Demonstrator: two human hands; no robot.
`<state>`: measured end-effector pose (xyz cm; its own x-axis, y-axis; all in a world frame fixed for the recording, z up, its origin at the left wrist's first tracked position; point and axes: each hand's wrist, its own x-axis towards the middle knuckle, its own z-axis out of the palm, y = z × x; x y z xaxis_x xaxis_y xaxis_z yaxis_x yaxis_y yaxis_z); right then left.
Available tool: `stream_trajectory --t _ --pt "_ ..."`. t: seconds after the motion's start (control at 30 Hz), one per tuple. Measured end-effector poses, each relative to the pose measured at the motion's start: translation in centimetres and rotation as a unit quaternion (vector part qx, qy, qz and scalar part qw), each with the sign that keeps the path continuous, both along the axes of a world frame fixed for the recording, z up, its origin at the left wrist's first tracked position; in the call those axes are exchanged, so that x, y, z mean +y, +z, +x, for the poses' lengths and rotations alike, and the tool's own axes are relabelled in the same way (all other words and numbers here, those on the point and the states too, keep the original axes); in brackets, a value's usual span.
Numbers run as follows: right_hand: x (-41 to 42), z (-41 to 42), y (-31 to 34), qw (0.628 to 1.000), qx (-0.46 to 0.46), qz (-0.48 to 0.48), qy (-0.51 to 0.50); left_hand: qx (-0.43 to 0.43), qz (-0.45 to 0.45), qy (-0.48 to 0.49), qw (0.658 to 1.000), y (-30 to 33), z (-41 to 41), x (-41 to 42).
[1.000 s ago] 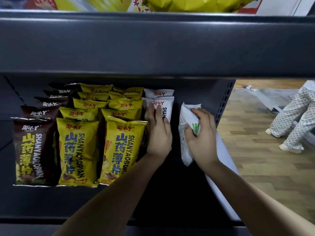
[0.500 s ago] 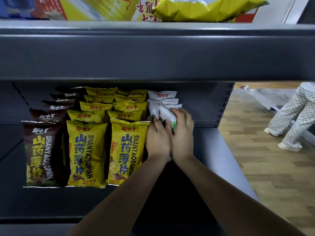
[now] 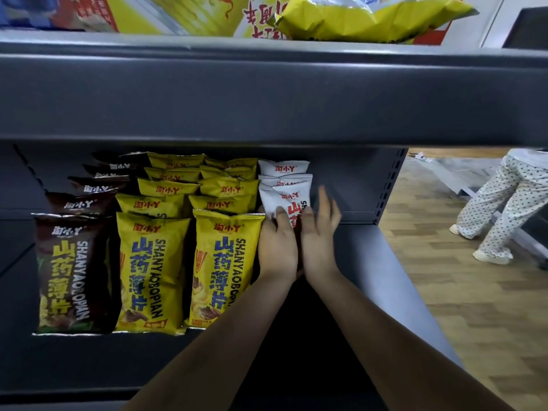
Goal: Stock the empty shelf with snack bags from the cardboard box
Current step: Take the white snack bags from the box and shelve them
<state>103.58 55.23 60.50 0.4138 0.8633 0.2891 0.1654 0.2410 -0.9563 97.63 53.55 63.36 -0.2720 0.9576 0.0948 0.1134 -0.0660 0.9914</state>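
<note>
Right hand (image 3: pixel 318 232) now off white bag (image 3: pixel 289 200), fingers spread | left hand (image 3: pixel 277 244) pressing it upright, white row on shelf (image 3: pixel 394 280) | risk: bag topples forward once support ends.

Both forearms reach forward, left hand (image 3: pixel 277 243) and right hand (image 3: pixel 320 232) side by side, fingers extended.

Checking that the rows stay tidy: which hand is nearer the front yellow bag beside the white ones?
Left. The left hand lies right against the front yellow bag; the right hand is farther right, beyond it, at the white bag.
</note>
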Motion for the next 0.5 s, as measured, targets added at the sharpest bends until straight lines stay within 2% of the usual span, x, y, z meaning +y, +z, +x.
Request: stream_trajectory --t 0.1,0.27,0.33,0.5 --pt "-1.4 1.4 -0.8 0.996 -0.030 -0.057 0.056 0.076 0.012 0.010 0.997 -0.3 0.2 0.3" --pt "-3.3 1.6 -1.8 0.975 -0.033 -0.017 0.218 0.095 0.045 0.023 0.994 -1.4 0.3 1.7" --pt "-3.4 1.4 -2.2 0.976 -0.047 -0.019 0.210 0.081 0.051 0.026 0.995 -1.1 0.5 1.7" --pt "-2.8 1.5 -1.5 0.965 -0.184 -0.053 0.178 0.056 0.046 -0.004 0.997 -1.1 0.7 1.1"
